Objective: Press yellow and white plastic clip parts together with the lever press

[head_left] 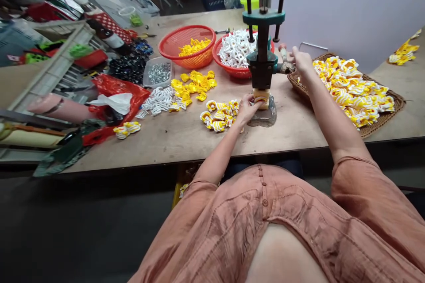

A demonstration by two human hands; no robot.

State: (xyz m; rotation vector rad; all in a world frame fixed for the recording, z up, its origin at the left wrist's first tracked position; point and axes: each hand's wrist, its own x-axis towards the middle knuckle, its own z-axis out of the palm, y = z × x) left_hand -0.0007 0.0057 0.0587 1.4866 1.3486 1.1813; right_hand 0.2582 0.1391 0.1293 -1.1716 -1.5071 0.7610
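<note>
A hand press (262, 62) with a green frame stands on the table before me. Under its ram, at the pale block (264, 93) above the metal base (268, 118), my left hand (247, 108) is closed in a pinch on a small yellow-and-white piece (260, 99), mostly hidden by the fingers. At the press's right side, my right hand (301, 59) is closed at the lever (286, 68), which has a wrapped hub and a reddish knob; its fingertips are partly hidden. Just left of my left hand lies a small pile of yellow-and-white striped pieces (219, 117).
A wicker tray (400, 99) heaped with striped pieces stands at right. Behind are red baskets (169, 40) of yellow and white parts. Loose yellow parts (195, 84), white parts (159, 101) and a tub (158, 72) of small metal bits lie left, beside clutter.
</note>
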